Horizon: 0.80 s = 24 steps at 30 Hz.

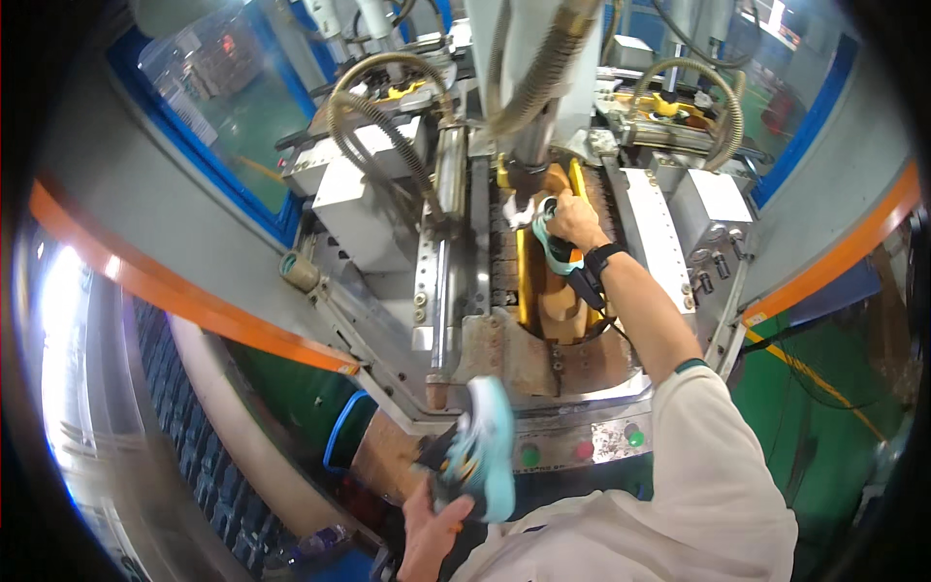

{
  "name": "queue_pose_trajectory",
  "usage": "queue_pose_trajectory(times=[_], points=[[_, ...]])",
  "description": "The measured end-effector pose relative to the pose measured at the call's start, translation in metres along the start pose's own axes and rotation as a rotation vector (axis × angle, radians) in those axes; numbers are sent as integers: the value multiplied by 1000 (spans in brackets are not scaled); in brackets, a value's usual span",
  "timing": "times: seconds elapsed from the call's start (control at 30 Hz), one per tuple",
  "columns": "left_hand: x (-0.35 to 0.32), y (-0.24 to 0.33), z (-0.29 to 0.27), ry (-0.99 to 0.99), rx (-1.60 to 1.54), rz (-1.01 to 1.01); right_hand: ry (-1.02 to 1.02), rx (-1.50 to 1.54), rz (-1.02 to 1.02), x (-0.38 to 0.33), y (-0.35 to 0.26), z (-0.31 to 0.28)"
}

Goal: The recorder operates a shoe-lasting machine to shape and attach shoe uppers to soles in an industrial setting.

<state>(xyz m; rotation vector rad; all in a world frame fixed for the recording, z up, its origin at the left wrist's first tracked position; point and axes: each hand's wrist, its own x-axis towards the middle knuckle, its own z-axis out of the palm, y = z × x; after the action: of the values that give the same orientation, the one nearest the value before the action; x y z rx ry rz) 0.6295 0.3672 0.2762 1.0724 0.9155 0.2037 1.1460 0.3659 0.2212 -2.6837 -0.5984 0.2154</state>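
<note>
The right hand (574,219) is reaching forward into the middle of a grey shoe-making machine (669,233), with the fingers closed around the upper part of a shoe (555,244) with teal trim. This shoe is sitting in the machine's central channel, between two yellow side rails (525,276), directly below a vertical grey column (543,87) with ribbed hoses (373,121) looping to either side. A dark wristband (603,255) is sitting on the right wrist, and a tan, shoe-shaped form (564,310) is lying in the channel just below it.

The left hand (427,529) is holding a second shoe (477,456), teal and white with dark and orange details, at the lower edge of the view. The fingers are wrapping around its lower end, and the shoe is pointing upward, tilted slightly right, in front of the machine's front panel. Green and red round buttons (582,450) are showing on that panel, just beside the held shoe. An orange band (175,296) is running along the grey housing to the left.
</note>
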Motion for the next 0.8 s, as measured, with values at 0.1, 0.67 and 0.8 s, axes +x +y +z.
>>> queue_pose_trajectory(times=[0.1,0.67,0.8], points=[[-57,-1,-15,295,-267,114,216,-14,12,5,-2,61],[-153,-150,11,712,-724,207,-357,354,-1019,-347,6,176],[-176,-192,12,843,-766,212,-350,315,-1129,-326,27,241]])
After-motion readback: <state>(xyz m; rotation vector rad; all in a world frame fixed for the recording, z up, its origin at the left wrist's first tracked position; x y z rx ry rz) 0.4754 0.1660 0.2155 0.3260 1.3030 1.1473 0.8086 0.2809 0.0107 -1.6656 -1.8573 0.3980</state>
